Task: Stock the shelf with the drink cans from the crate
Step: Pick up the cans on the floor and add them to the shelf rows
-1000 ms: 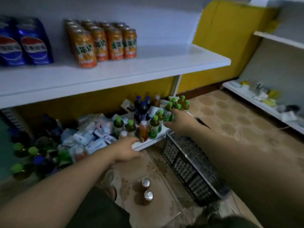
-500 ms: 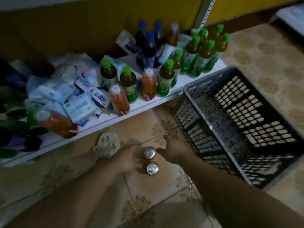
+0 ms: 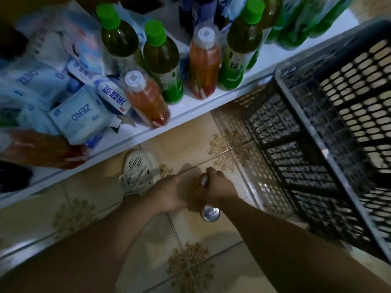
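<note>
Two drink cans upright on the floor tiles (image 3: 190, 149), near the black crate (image 3: 296, 115). Fingers of the right hand (image 3: 220, 188) curl over the far can (image 3: 203, 180); the near can (image 3: 210, 212) stands free by that wrist. Beside them, the left hand (image 3: 168, 194), grip not discernible.

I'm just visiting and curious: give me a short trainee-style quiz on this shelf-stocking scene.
1. True or false: the two silver-topped drink cans stand on the tiled floor, outside the dark plastic lattice crate.
2. Which hand grips the farther can by its top? A. left hand B. right hand
3. What colour caps top the dark tea bottles on the white shelf?
Key: 1 true; 2 B; 3 green.
</note>
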Demonstrator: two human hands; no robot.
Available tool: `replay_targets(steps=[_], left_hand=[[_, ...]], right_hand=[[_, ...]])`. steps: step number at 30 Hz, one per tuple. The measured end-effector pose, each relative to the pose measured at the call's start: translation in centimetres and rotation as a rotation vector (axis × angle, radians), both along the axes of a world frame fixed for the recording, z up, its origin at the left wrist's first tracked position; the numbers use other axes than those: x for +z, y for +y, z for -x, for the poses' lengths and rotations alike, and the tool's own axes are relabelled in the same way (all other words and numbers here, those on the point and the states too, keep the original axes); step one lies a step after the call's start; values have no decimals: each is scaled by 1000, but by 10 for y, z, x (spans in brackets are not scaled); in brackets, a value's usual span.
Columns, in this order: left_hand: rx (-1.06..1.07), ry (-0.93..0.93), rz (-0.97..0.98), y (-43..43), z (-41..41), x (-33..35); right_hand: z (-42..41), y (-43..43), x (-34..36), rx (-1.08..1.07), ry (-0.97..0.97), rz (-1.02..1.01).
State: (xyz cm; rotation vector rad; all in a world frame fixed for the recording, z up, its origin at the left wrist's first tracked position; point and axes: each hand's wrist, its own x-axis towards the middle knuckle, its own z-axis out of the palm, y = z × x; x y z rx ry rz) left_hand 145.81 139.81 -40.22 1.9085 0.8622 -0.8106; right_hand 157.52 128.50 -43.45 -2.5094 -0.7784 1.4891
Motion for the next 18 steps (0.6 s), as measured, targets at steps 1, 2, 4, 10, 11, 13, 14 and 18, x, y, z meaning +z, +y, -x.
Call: replay_targets(steps=[1, 2, 4, 10, 11, 13, 14, 18], left_hand=[[11, -5, 3, 0, -1, 6], [19, -13, 6, 0, -4, 14], [37, -63, 3, -3, -12, 36], [170, -304, -29, -3, -40, 154], [177, -375, -42, 0, -43, 179], [185, -462, -87, 7, -49, 227], [183, -497, -107, 11, -50, 252], [266, -706, -149, 24, -58, 349]], right_hand=[[-4, -3, 13, -48, -13, -53], [-7, -6, 28, -98, -23, -103], [-15, -13, 67, -179, -38, -214], [-41, -13, 206, -314, -84, -533], [-44, -10, 229, -344, -101, -578], [-48, -1, 275, -417, -124, -662], [-50, 5, 299, -448, -132, -711], [-56, 25, 396, -510, -177, -930]])
